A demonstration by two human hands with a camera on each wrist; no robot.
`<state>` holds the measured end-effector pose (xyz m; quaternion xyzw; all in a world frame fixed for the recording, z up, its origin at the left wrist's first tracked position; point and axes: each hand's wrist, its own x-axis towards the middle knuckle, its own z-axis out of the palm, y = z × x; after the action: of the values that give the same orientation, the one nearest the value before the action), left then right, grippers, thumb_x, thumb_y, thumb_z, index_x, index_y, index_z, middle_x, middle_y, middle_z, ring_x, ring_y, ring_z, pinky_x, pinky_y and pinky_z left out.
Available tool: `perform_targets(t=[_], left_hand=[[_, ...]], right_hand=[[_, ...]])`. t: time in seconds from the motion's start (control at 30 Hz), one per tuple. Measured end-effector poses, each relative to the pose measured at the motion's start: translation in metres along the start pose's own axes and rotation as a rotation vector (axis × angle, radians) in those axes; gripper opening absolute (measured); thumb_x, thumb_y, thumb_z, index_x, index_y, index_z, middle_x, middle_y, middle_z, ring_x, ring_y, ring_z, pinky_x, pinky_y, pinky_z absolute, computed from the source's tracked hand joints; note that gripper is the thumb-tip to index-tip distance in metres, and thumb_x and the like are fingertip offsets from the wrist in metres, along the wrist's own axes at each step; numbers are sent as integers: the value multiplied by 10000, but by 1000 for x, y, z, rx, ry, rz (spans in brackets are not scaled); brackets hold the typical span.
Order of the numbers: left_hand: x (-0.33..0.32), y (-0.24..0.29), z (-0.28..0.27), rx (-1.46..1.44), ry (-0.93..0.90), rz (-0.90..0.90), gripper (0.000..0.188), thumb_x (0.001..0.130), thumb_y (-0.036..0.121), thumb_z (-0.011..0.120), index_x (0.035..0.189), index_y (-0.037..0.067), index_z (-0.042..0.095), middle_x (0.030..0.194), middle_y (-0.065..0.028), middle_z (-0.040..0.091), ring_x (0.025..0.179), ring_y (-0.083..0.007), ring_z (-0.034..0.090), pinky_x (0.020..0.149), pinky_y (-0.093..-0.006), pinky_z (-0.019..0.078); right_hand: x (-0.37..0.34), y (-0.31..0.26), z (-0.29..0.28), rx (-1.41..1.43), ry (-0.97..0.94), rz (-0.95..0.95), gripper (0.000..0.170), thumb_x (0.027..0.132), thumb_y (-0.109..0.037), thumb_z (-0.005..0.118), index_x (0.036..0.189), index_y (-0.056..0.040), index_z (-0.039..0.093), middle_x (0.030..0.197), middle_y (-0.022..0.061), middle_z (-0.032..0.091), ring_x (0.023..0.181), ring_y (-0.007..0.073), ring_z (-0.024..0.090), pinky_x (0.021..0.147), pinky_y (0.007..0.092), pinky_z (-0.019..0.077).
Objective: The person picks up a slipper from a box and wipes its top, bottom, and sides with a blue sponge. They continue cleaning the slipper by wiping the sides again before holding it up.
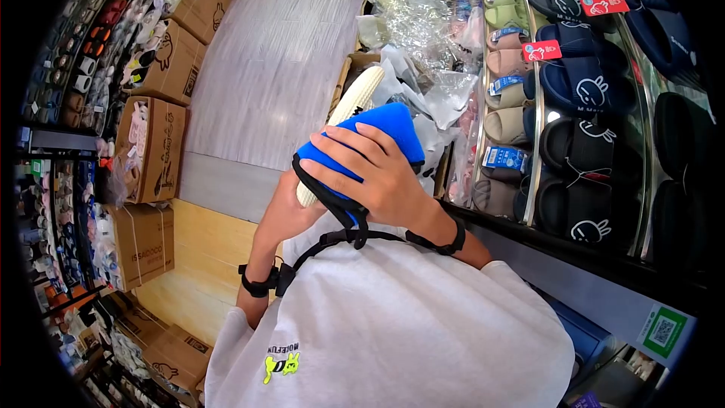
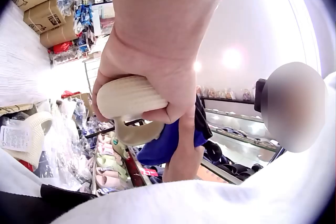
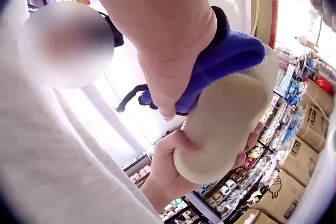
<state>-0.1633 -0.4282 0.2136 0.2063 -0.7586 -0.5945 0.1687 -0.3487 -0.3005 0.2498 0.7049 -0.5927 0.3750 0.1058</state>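
A cream slipper with a ribbed sole (image 2: 126,98) is in my left hand (image 1: 291,204). In the right wrist view the left thumb lies on the smooth insole of the slipper (image 3: 215,129), its fingers around the far edge. My right hand (image 1: 370,174) holds a blue cloth (image 1: 396,125) with black trim and a black loop, its fingers spread across the top. The cloth overlaps the slipper's middle in the head view and covers much of it. From the left wrist view, the slipper's strap (image 2: 137,133) shows beside the blue cloth (image 2: 157,148).
Racks of slippers (image 1: 581,98) line the right side. Clear plastic bags (image 1: 423,15) are heaped in front. Cardboard boxes (image 1: 155,151) stack along the left, beside shelves of shoes (image 1: 91,53). Grey floor (image 1: 264,53) runs between them.
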Motion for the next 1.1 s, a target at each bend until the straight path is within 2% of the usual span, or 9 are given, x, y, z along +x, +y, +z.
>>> perform_targets(t=[0.17, 0.27, 0.37, 0.47, 0.57, 0.73, 0.8, 0.97, 1.1], left_hand=[[12, 21, 1, -122, -108, -50, 789, 733, -78, 534, 1520, -30, 534, 1144, -88, 694, 1068, -157, 671, 1001, -332, 534], [16, 17, -5, -63, -166, -111, 719, 747, -81, 555, 1463, -23, 573, 1154, -83, 705, 1094, -161, 687, 1002, -337, 540], [21, 14, 1, -36, 7, 142, 613, 755, -58, 598, 1365, 0, 611, 1106, -92, 712, 1019, -167, 635, 961, -331, 534], [30, -4, -8, -61, -127, -68, 599, 754, -42, 609, 1351, -6, 603, 1101, -91, 702, 1004, -168, 620, 957, -332, 530], [38, 4, -3, -95, -149, -8, 723, 734, -23, 599, 1456, -16, 552, 1126, -77, 657, 1024, -169, 609, 956, -324, 517], [37, -48, -14, 17, -81, -18, 725, 892, 109, 791, 1543, -2, 495, 1440, -166, 619, 1325, -249, 606, 1134, -409, 482], [53, -70, -35, 123, -260, -16, 772, 922, 180, 834, 1574, -6, 463, 1506, -189, 587, 1416, -269, 558, 1178, -428, 458], [86, -75, -43, 11, -405, -79, 642, 914, 135, 733, 1485, 15, 467, 1266, -53, 573, 1145, -172, 587, 1045, -356, 497], [116, -80, -35, -3, -459, -65, 689, 867, 184, 853, 1443, 0, 524, 1389, -126, 574, 1257, -225, 585, 1121, -412, 471]], right_hand=[[6, 13, -9, -50, 92, 108, 558, 869, -319, 815, 1403, -174, 745, 1490, 109, 667, 1367, 315, 619, 1189, 517, 418], [16, 2, -8, -119, 130, 117, 473, 913, -266, 733, 1375, -166, 761, 1479, 116, 673, 1363, 303, 625, 1194, 506, 416], [12, 8, 1, -220, 34, -152, 467, 906, -254, 726, 1362, -159, 757, 1440, 103, 695, 1334, 289, 650, 1175, 477, 441], [30, 18, -15, -84, 85, 27, 490, 879, -237, 740, 1361, -150, 747, 1418, 102, 700, 1325, 294, 655, 1178, 483, 441], [31, 28, -26, -111, 156, 156, 507, 892, -285, 745, 1380, -146, 750, 1441, 118, 687, 1358, 324, 637, 1172, 527, 441], [18, 18, 1, -216, 156, 91, 446, 929, -204, 657, 1370, -158, 711, 1466, 108, 659, 1411, 299, 599, 1231, 527, 417], [12, 22, 7, -256, 150, 109, 444, 922, -204, 663, 1360, -151, 710, 1470, 105, 654, 1419, 296, 589, 1240, 526, 409], [13, 27, -24, -264, 196, 327, 494, 896, -226, 679, 1375, -108, 686, 1500, 99, 623, 1463, 298, 538, 1260, 528, 386], [11, 14, -9, -453, 250, 370, 467, 945, -205, 646, 1399, -100, 666, 1509, 123, 622, 1447, 335, 559, 1248, 532, 400]])
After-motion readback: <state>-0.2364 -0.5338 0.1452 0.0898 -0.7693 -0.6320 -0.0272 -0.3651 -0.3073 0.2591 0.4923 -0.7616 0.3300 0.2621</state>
